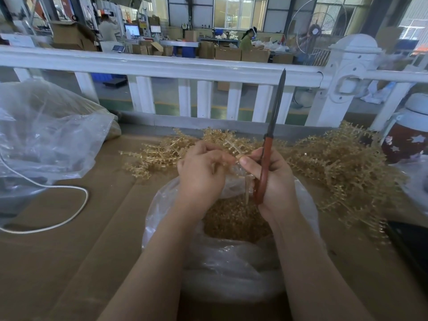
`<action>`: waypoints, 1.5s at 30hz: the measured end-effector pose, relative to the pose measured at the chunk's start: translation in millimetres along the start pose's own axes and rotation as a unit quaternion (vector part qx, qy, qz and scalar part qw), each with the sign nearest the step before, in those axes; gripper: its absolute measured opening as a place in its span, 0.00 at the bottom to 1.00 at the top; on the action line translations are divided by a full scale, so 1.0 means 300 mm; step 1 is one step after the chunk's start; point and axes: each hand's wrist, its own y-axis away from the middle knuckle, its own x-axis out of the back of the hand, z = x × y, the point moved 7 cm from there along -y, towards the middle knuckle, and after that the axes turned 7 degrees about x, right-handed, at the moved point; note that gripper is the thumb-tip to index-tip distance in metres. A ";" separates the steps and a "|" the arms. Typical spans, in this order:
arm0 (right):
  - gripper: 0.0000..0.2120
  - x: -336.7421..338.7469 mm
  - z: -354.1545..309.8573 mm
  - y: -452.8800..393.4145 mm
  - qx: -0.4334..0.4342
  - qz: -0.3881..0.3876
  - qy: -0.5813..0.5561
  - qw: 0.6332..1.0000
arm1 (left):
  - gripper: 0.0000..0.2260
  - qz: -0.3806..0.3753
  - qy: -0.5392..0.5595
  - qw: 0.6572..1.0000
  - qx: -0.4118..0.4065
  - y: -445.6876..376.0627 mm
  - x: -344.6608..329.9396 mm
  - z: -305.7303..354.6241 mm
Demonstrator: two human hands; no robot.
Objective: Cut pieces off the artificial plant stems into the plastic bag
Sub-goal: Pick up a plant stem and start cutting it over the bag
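An open clear plastic bag (231,274) sits on the cardboard-covered table in front of me, partly filled with golden cut pieces (234,221). Above its mouth my left hand (200,172) pinches a pale golden artificial stem (232,147). My right hand (275,179) grips red-handled scissors (266,163) with the closed blades pointing straight up; its thumb touches the same stem where my left fingers hold it. A strip of the stem hangs down toward the bag between my hands.
A heap of golden artificial plant stems (335,165) spreads behind and right of the bag. A large crumpled clear bag (46,135) and a white cord (69,205) lie at left. A white railing (162,66) borders the table's far edge. A decorated jar (407,135) stands far right.
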 end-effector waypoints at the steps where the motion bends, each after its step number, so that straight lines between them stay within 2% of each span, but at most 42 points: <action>1: 0.11 -0.004 -0.001 0.003 -0.001 -0.001 -0.005 1.000 | 0.12 -0.017 0.004 1.000 0.011 0.005 -0.012 0.005; 2: 0.12 -0.008 -0.001 0.004 -0.001 -0.002 -0.010 1.000 | 0.08 -0.042 0.006 0.999 0.028 0.008 -0.027 0.004; 5: 0.11 -0.020 0.000 0.009 -0.002 -0.010 -0.028 1.000 | 0.14 -0.131 0.014 0.989 0.060 0.010 -0.066 -0.014; 8: 0.09 -0.021 0.004 0.008 -0.007 -0.008 -0.025 1.000 | 0.09 -0.180 0.134 0.972 0.072 0.018 -0.074 -0.012; 10: 0.09 -0.015 0.005 0.006 -0.013 -0.008 -0.021 1.000 | 0.06 -0.174 0.167 0.966 0.093 0.016 -0.066 -0.022; 16: 0.08 0.000 0.009 0.000 -0.025 -0.013 0.045 0.999 | 0.10 -0.141 0.223 0.957 0.116 0.005 -0.057 -0.046; 23: 0.09 0.009 0.008 -0.001 -0.024 -0.009 0.057 0.998 | 0.08 -0.175 0.256 0.940 0.144 0.006 -0.070 -0.075; 26: 0.09 0.004 0.004 -0.001 -0.017 -0.015 0.051 0.998 | 0.05 -0.170 0.256 0.940 0.149 0.002 -0.064 -0.084; 30: 0.10 -0.003 0.000 -0.003 -0.008 -0.021 0.067 0.997 | 0.07 -0.151 0.260 0.943 0.141 -0.016 -0.054 -0.099; 36: 0.10 -0.006 0.005 -0.004 -0.010 -0.030 0.125 0.992 | 0.07 -0.157 0.268 0.940 0.142 -0.015 -0.058 -0.104; 41: 0.09 -0.002 -0.003 -0.004 0.000 -0.035 0.126 0.991 | 0.08 -0.174 0.245 0.945 0.131 -0.012 -0.062 -0.089; 45: 0.09 0.003 -0.003 -0.005 0.005 -0.031 0.144 0.989 | 0.05 -0.170 0.239 0.948 0.126 -0.016 -0.056 -0.095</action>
